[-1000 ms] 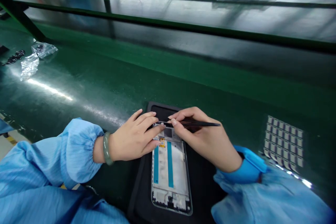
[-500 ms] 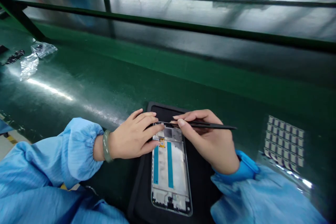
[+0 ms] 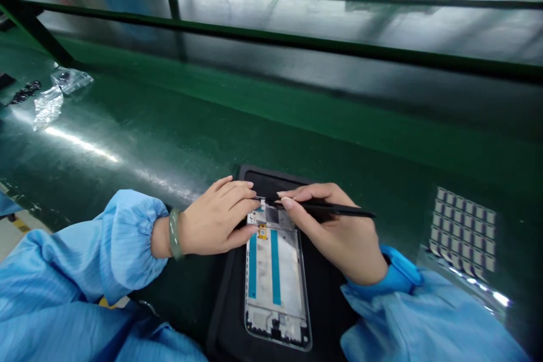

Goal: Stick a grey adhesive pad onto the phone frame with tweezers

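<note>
A phone frame (image 3: 275, 283) with two blue strips lies on a black mat (image 3: 326, 305) at the near edge of the green bench. My left hand (image 3: 214, 220) rests on the frame's top left corner, fingers pressing its edge. My right hand (image 3: 339, 235) grips black tweezers (image 3: 335, 209), whose tips reach the frame's top edge near my left fingertips. A small orange part (image 3: 262, 231) sits in the frame just below the fingers.
A clear sheet of small grey squares (image 3: 462, 232) lies to the right of the mat. Crumpled plastic bags (image 3: 55, 96) and small dark parts (image 3: 23, 92) sit far left. A glossy conveyor (image 3: 297, 17) runs across the back.
My right hand and the tweezers shifted slightly along the frame's top edge; my left hand stayed on the corner.
</note>
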Demonstrator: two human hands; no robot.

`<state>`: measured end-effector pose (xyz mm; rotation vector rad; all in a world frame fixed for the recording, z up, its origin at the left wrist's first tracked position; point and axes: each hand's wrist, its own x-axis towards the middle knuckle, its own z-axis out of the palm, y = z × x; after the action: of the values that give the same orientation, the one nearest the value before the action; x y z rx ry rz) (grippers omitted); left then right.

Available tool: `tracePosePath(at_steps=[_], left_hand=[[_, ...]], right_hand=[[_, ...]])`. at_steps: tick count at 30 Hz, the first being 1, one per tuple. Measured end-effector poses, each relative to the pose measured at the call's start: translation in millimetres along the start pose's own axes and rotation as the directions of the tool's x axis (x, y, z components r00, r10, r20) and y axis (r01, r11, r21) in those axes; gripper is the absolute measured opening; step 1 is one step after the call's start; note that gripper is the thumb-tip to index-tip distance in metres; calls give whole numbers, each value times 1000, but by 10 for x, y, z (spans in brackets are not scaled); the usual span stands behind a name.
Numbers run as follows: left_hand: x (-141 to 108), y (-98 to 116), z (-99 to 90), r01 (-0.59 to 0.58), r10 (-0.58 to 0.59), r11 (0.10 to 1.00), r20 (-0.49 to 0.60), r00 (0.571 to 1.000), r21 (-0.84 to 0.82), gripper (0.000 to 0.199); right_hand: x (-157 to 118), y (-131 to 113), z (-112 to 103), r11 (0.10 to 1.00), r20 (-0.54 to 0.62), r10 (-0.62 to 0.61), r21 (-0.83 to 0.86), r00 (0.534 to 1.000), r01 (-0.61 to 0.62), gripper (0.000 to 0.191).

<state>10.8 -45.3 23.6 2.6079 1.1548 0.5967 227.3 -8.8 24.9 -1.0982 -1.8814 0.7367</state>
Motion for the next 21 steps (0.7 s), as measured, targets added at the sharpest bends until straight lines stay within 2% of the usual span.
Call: tracePosePath(at_steps=[13,21], left_hand=[[-6,-5,13,-3,4,1000,-11,1000,9,31],[-6,-8,16,-6,6,1000,-15,1000,3,32]], right_hand=[[-4,10,8,996,36,-71,-59,997,73,6],[-22,39,10,994,-40,-110,6,993,110,13]])
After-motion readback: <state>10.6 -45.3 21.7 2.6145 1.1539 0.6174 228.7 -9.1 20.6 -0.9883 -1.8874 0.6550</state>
